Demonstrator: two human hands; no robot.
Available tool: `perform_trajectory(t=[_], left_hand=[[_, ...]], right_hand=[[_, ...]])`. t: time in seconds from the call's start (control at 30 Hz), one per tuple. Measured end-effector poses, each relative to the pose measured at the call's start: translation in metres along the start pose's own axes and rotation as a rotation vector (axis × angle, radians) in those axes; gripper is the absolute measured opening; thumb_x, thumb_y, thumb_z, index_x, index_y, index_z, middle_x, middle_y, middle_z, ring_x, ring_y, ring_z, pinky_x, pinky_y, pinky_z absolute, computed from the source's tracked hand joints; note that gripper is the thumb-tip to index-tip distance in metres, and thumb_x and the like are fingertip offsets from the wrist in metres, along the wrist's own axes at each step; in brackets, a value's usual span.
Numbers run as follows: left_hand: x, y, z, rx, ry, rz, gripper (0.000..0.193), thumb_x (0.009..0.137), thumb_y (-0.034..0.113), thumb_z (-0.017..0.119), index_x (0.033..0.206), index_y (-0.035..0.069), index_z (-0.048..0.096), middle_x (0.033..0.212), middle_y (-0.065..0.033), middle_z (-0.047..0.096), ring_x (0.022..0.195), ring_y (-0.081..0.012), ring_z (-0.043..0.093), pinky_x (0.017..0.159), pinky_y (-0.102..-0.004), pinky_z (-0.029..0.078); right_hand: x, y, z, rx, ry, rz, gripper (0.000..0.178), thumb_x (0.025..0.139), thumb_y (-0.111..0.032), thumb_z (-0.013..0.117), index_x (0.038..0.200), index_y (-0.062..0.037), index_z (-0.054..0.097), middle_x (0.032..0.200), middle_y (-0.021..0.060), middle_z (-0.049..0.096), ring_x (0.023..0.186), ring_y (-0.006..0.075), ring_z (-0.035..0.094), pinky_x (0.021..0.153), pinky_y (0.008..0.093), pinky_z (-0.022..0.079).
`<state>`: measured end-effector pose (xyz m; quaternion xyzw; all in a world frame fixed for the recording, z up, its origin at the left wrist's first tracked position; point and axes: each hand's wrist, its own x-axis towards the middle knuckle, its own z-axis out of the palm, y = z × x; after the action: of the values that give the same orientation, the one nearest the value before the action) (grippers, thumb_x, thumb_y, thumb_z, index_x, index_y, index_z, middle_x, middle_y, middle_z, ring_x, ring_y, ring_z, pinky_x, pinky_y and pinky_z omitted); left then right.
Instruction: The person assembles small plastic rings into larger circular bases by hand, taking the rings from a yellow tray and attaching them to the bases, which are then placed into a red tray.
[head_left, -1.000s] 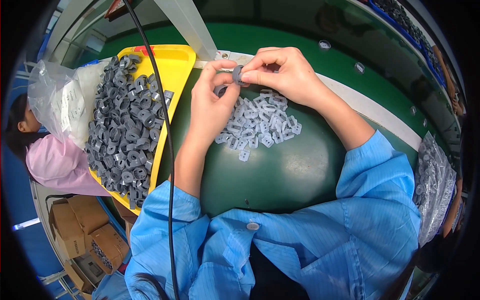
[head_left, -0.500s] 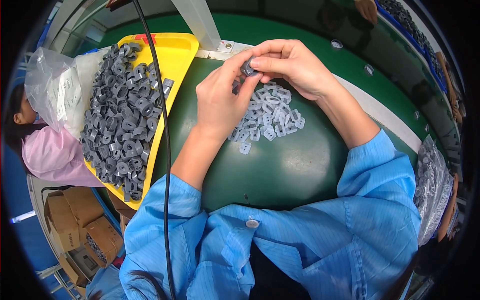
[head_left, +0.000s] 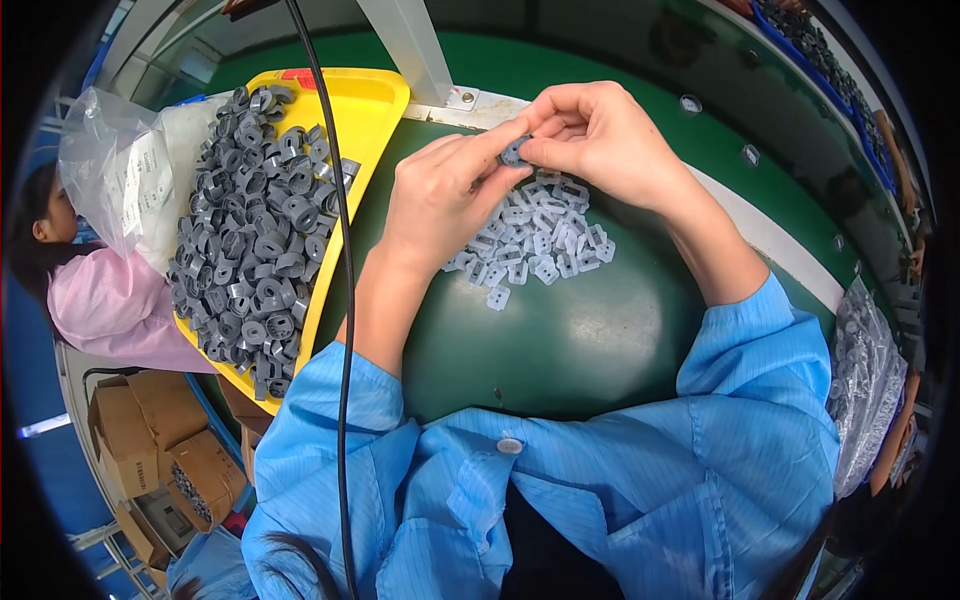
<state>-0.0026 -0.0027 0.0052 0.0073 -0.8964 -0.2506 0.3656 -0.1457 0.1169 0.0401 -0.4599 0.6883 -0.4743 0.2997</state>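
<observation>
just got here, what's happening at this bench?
A person in a blue smock holds one small grey plastic part between the fingertips of the left hand and the right hand, above a pile of light grey clips on the green table. To the left, a yellow tray is heaped with dark grey ring parts. Another person in pink sits at far left.
</observation>
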Motion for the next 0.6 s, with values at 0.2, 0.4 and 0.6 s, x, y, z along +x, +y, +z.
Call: perform_trajectory(t=[0.2, 0.4, 0.6], left_hand=[[0.002, 0.006, 0.014, -0.126, 0.122, -0.070, 0.045, 0.068, 0.008, 0.079, 0.111, 0.012, 0.066, 0.061, -0.0028, 0.055, 0.055, -0.0148, 0.054, 0.053, -0.0274, 0.047], [0.005, 0.006, 0.008, -0.224, 0.120, -0.311, 0.043, 0.079, 0.006, 0.068, 0.118, 0.006, 0.051, 0.078, -0.0042, 0.058, 0.064, -0.0130, 0.058, 0.060, -0.0244, 0.047], [0.000, -0.024, 0.005, -0.990, 0.090, -0.876, 0.045, 0.083, -0.003, 0.055, 0.126, -0.005, 0.041, 0.116, -0.0133, 0.052, 0.106, -0.0181, 0.055, 0.090, -0.0276, 0.046]], right_hand=[[0.008, 0.015, -0.003, 0.681, -0.241, 0.018, 0.022, 0.075, -0.004, 0.065, 0.096, -0.0003, 0.060, 0.085, 0.0037, 0.063, 0.077, 0.0093, 0.060, 0.073, 0.0228, 0.050], [0.027, 0.044, -0.033, 0.393, 0.011, 0.074, 0.022, 0.079, -0.010, 0.065, 0.099, -0.0039, 0.059, 0.084, 0.0016, 0.062, 0.075, 0.0078, 0.056, 0.069, 0.0206, 0.045], [0.041, 0.107, -0.068, -0.314, 0.509, 0.064, 0.033, 0.077, -0.015, 0.067, 0.106, -0.0037, 0.059, 0.088, 0.0045, 0.062, 0.079, 0.0132, 0.058, 0.075, 0.0260, 0.046]])
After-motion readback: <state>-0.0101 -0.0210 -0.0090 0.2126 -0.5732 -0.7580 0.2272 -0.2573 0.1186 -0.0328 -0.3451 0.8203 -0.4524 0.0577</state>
